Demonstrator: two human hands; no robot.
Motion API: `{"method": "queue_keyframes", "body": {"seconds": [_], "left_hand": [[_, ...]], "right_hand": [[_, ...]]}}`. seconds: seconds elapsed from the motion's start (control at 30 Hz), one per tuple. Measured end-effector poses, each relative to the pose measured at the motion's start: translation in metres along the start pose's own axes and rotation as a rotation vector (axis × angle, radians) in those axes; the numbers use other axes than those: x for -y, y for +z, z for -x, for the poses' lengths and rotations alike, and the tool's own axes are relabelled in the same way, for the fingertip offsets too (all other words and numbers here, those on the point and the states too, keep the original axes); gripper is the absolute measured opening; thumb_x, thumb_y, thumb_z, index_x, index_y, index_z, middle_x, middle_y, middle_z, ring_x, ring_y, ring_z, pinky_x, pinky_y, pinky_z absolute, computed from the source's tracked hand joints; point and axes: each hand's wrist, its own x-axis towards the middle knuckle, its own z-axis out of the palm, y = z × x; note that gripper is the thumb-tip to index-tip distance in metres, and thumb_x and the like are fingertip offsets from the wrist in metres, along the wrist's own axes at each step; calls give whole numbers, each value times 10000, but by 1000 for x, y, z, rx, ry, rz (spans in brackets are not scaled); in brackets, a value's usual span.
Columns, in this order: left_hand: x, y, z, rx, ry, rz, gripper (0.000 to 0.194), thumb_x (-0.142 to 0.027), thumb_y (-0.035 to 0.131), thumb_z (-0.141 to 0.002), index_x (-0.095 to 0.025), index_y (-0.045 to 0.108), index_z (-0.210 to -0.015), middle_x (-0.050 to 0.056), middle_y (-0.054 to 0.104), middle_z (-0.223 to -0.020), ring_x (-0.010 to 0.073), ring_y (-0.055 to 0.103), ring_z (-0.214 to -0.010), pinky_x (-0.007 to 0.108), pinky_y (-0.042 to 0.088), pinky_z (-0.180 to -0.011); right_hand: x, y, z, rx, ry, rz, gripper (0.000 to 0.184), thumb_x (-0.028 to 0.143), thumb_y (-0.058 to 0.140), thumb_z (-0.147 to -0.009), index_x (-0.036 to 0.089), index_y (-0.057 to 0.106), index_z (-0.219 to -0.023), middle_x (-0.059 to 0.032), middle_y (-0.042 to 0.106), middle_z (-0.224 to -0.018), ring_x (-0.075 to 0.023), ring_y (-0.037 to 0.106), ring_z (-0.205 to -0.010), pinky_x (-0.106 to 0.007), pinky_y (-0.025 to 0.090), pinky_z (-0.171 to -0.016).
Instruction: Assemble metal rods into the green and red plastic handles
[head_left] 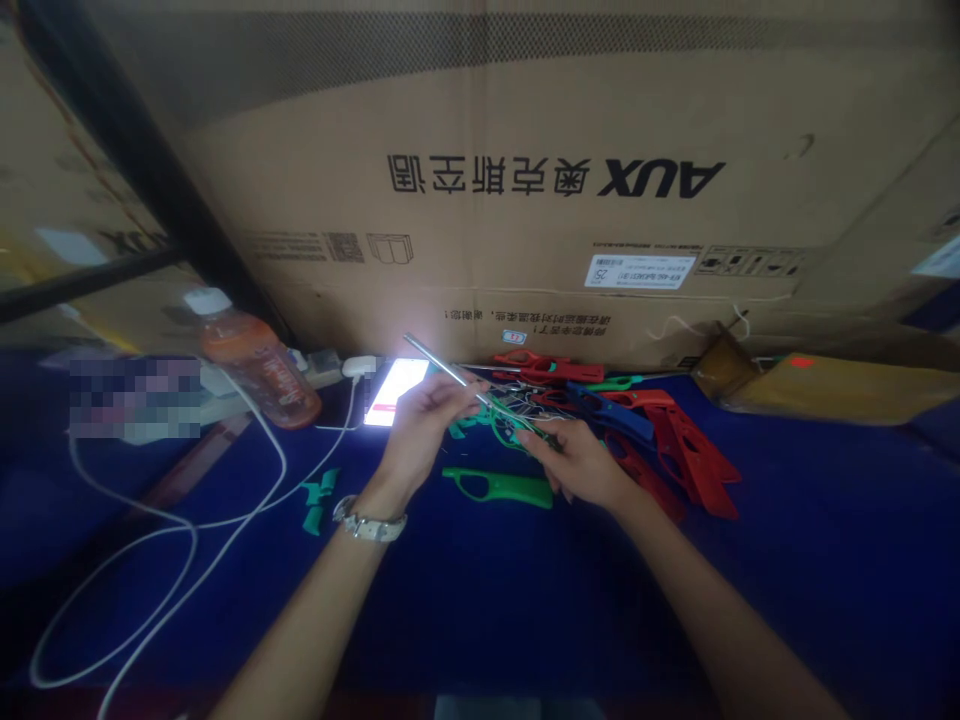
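Note:
Thumb and fingers of my left hand pinch the metal tube of a long-necked lighter, which points up and to the left. My right hand is closed around the lighter's green body, with thin wires showing near it; its grip end is hidden by my fingers. Below and between the hands lies a green lighter casing on the blue table surface. Small green plastic pieces rest to the left, near my watch wrist. Beyond my right hand is a pile of red lighter casings and a blue one.
A lit phone lies behind my left hand. To its left stand a drink bottle and a looping white cable. A large cardboard box forms the back wall. A yellow packet is at the right.

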Motion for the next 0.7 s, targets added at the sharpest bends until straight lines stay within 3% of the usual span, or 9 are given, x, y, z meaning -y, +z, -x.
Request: {"method": "queue_keyframes", "body": {"seconds": [0.27,0.47,0.7], "left_hand": [[3,2,1,-10,5,52,261,-268,844,-710,-169,714,-913,60,776,-936,184,732,-909,297,585,-830],[8,3,0,-34,-19,81,307,-279,850,-705,-168,701,-950,48,773,-936,141,716,-846,255,574,-801],[12,0,-2,45,-67,76,343,-251,852,-694,-199,647,-964,-6,727,-829,129,694,-804,271,579,-797]], "right_hand": [[3,-1,0,8,-14,3,428,613,471,-943,213,582,-837,73,520,-414,-119,492,-270,-193,354,-263],[-1,1,0,-15,-1,5,442,633,481,-931,215,595,-842,73,521,-415,-124,509,-278,-192,354,-265],[-1,1,0,1,10,-15,445,635,477,-927,213,582,-833,78,516,-405,-119,490,-266,-190,348,-261]]}}
